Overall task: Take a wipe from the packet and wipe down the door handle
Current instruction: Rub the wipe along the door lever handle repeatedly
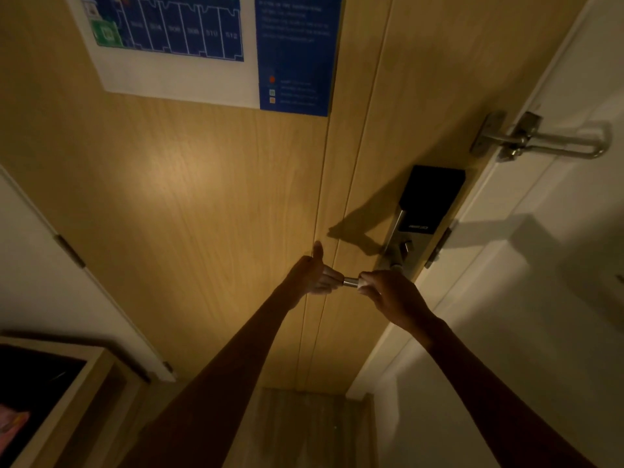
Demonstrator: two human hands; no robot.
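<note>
The metal lever door handle (350, 283) sticks out to the left from the lock plate on the wooden door. My right hand (391, 295) is closed around the handle with a white wipe (362, 284) showing between its fingers. My left hand (315, 275) touches the free tip of the handle with its fingertips, thumb raised. The wipe packet is not in view.
A black electronic lock body (430, 197) sits above the handle. A metal swing-bar guard (547, 140) bridges door and white frame at the upper right. A blue and white evacuation plan (209, 45) hangs on the door. A wooden cabinet (67, 400) stands at the lower left.
</note>
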